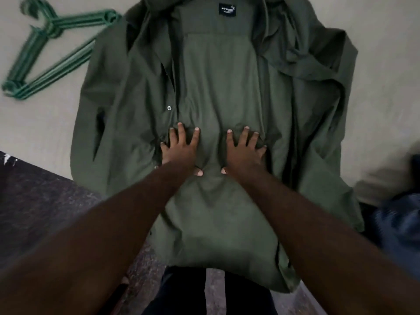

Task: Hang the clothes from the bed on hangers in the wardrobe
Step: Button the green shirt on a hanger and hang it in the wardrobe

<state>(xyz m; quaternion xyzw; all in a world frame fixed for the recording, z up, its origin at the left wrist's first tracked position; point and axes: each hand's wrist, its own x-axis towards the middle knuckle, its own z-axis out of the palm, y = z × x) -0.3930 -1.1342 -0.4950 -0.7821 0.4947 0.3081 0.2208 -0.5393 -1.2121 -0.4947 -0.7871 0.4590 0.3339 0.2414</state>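
An olive green button shirt (216, 76) lies unbuttoned and spread on the pale bed (45, 133), collar and dark neck label away from me, hem hanging over the near edge. My left hand (180, 147) presses flat on the inner back panel beside the left button placket, fingers spread. My right hand (245, 151) presses flat a little to the right, fingers spread over a bunched fold. A stack of green plastic hangers (47, 53) lies on the bed at the upper left, apart from both hands. No wardrobe is in view.
A blue denim garment (400, 221) lies at the bed's right edge, blurred. Dark speckled floor (45, 201) shows at the lower left. My dark trousers (181, 292) stand against the bed's near edge.
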